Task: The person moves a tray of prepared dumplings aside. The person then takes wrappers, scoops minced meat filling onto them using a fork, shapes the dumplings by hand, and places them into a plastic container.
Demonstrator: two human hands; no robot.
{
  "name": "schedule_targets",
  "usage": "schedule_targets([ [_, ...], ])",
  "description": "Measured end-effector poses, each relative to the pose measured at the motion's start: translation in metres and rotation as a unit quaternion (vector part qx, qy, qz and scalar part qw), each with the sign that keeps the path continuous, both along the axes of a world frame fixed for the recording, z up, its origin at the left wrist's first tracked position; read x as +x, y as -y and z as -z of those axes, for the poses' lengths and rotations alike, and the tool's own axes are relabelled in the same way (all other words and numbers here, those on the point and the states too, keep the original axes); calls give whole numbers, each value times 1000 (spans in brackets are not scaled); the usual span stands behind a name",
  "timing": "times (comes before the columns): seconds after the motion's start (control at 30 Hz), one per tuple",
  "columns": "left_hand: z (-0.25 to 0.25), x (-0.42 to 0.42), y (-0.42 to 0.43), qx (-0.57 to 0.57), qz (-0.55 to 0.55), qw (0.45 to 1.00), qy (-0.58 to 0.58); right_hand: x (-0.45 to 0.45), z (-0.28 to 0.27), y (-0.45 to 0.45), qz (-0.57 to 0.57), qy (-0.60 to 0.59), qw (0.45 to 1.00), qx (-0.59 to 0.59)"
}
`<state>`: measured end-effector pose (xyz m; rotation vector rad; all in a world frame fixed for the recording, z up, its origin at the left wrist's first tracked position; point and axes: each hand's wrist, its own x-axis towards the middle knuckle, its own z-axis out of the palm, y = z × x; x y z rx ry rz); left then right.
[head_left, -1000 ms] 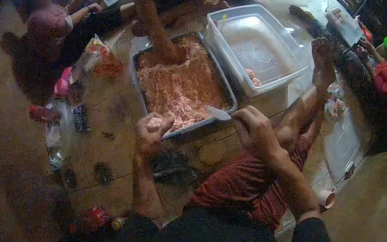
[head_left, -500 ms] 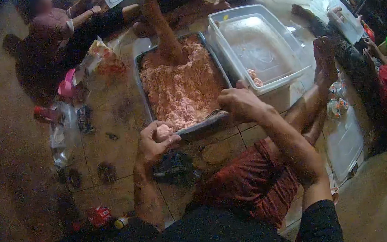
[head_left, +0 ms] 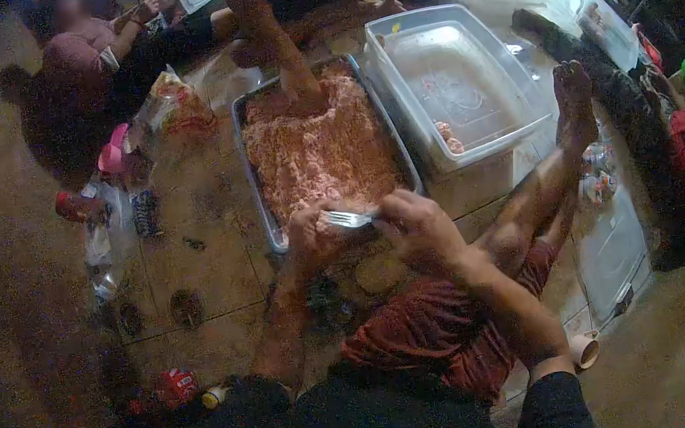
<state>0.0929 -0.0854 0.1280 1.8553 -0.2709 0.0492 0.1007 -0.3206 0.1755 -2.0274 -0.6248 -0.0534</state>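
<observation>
A large tub (head_left: 243, 153) of pink, crumbly meat-like mixture stands on the tiled floor in front of me. My left hand (head_left: 314, 240) is at its near edge, curled around a lump of the pink mixture that is partly hidden. Just right of it, my right hand (head_left: 414, 221) pinches a fork (head_left: 348, 218) by the handle. The fork's tines point left and reach the lump in my left hand. Another person's hand is sunk into the mixture at the far end of the tub.
Right of the tub, a clear plastic box (head_left: 473, 149) holds a few pink lumps (head_left: 449, 139). A lid (head_left: 613, 250) and a cup (head_left: 584, 350) lie at the right. Plastic bags (head_left: 105, 238) are at the left. Other people sit around.
My left hand has moved right along the near edge of the tub. My right hand has come back left and lower, bringing the fork against the lump.
</observation>
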Motion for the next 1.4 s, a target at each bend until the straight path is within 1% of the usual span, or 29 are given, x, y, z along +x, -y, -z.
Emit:
schedule_targets([
  [0.03, 6, 3, -2, 29, 4, 999, 17, -6, -1, -3, 18, 47, 998, -31],
  [0.1, 17, 10, -5, 87, 10, 995, 52, -10, -13, 4, 28, 16, 999, -18],
  [0.2, 23, 6, -2, 51, -50, 988, 136, -15, -29, 11, 71, -3, 997, -42],
  [0.23, 6, 6, 1, 72, -13, 994, 85, -16, -24, 6, 74, -1, 996, -42],
  [0.3, 3, 8, 1, 94, 25, 995, 37, -16, -3, -7, 63, 22, 996, -52],
  [0.33, 2, 13, 4, 29, 31, 999, -3, -15, -4, -6, 56, 22, 998, -13],
  [0.43, -8, 4, 1, -11, 17, 999, -49, -22, -25, 10, 73, -4, 997, -16],
  [0.47, -14, 3, 4, -19, 29, 998, -60, -24, -37, 6, 109, -22, 994, -9],
  [0.5, -19, 3, 6, 18, 30, 998, -46, -23, -29, 3, 113, -24, 993, -9],
  [0.57, -28, 3, 11, 92, 31, 995, -17, -17, -9, -2, 37, 48, 997, -47],
  [0.63, -26, 6, 10, 30, 67, 996, -46, -21, -16, 1, 40, 49, 998, -30],
  [0.7, 17, 8, 3, -101, -22, 987, -124, -24, -33, 10, 107, 35, 994, -14],
  [0.73, 6, 5, 8, -91, 0, 994, -55, -25, -31, 10, 105, 32, 994, -13],
  [0.8, -27, -2, 9, 8, 50, 998, -35, -27, -26, 12, 133, 14, 991, -6],
  [0.83, -23, 0, 9, 8, 55, 998, -34, -28, -19, 9, 137, 15, 990, -6],
  [0.87, -20, 4, 10, -17, 49, 996, -67, -29, -10, 1, 103, 9, 995, 3],
  [0.9, -18, 5, 11, 11, 33, 999, -26, -28, -6, -3, 66, 6, 998, 12],
  [0.97, -22, 7, 14, 70, -8, 996, 53, -27, -18, 5, 68, 32, 997, 3],
  [1.0, -23, 4, 11, -52, 14, 997, -50, -30, -24, 8, 115, -12, 992, 43],
  [1.03, -21, 4, 9, -48, 8, 997, -66, -32, -30, 10, 163, -56, 982, 83],
  [1.07, -21, 4, 7, -44, 2, 996, -81, -33, -38, 8, 186, -49, 980, 55],
  [1.1, -20, 4, 9, -44, 6, 996, -81, -33, -32, 5, 190, -49, 979, 55],
  [1.17, -39, 4, 20, 52, 12, 996, 68, -29, -12, -4, 87, 55, 995, 13],
  [1.2, -21, 10, 17, 11, 11, 1000, 23, -30, -8, -8, 86, 46, 993, 59],
  [1.23, -20, 15, 20, -30, 7, 999, -21, -33, -13, -6, 85, 50, 994, 58],
  [1.27, -21, 10, 19, -93, 13, 995, -11, -37, -18, -4, 132, -4, 989, 65],
  [1.3, -18, 9, 15, -43, 17, 999, 1, -41, -24, -2, 178, -62, 979, 72],
  [1.37, -13, 8, 7, 58, 23, 998, 27, -40, -25, -6, 198, -35, 977, 69],
  [1.4, 4, 13, 8, -4, 35, 999, -31, -38, -16, -12, 149, -10, 987, 64],
])
